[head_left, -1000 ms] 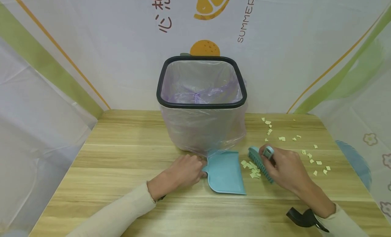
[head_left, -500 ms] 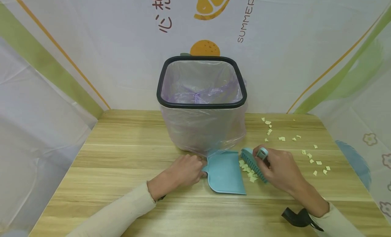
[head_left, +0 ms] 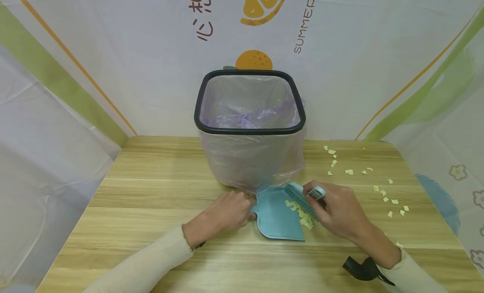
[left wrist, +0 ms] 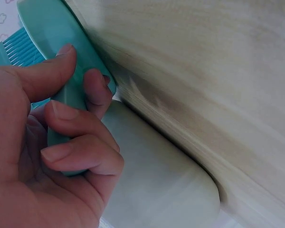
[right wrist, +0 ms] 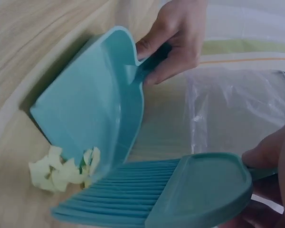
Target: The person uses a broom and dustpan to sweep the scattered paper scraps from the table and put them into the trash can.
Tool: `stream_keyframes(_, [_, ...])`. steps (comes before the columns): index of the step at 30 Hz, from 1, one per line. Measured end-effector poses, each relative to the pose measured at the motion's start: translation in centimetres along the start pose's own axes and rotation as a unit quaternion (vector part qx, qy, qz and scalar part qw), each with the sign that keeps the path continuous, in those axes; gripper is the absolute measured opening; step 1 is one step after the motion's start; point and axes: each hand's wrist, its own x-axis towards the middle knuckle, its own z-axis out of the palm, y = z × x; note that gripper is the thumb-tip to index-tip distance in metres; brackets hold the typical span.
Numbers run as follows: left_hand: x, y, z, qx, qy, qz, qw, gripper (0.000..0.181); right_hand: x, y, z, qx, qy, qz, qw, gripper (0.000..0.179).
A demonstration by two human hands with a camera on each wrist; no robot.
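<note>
Some scraps [head_left: 302, 215] have been swept partly onto the dustpan [head_left: 277, 219], the brush [head_left: 297, 193] gripped by the right hand [head_left: 338, 210], the dustpan, presumably for steadiness, by the left hand [head_left: 230, 210].

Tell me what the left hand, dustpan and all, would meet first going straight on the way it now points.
Probably the paper scraps along the front edge of the dustpan, then the brush in the right hand; depth ahead of the left hand is hard to judge.
</note>
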Motion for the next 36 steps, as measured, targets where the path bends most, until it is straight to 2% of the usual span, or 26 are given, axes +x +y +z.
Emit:
stream_keyframes(8, [-0.1, 0.0, 0.0, 0.001, 0.002, -0.002, 1.0, 0.022, -1.4, 0.5, -1.4, -0.065, 0.027, 0.046, 0.9964, 0.004])
stream_keyframes(13, [-0.1, 0.0, 0.0, 0.001, 0.004, -0.001, 1.0, 0.021, -2.3, 0.6, -1.0, -0.107, 0.022, 0.068, 0.9917, 0.005])
stream_keyframes(19, [0.0, -0.1, 0.0, 0.001, 0.021, 0.004, 0.9998, 0.024, -2.0, -0.2, 0.6, -0.086, 0.033, 0.081, 0.9924, 0.005])
stream_keyframes(26, [0.1, -0.1, -0.1, -0.005, 0.02, 0.0, 0.9998, 0.025, -0.6, -1.0, 1.9, -0.04, 0.032, 0.084, 0.9952, 0.004])
stream_keyframes(31, [0.2, -0.1, -0.1, -0.009, 0.012, -0.002, 0.9999, 0.025, -0.3, -1.4, 1.6, -0.015, 0.031, 0.085, 0.9958, 0.006])
stream_keyframes(36, [0.2, -0.1, 0.0, -0.011, 0.015, 0.001, 0.9998, 0.025, -0.5, -1.0, 0.4, -0.02, 0.034, 0.085, 0.9956, 0.007])
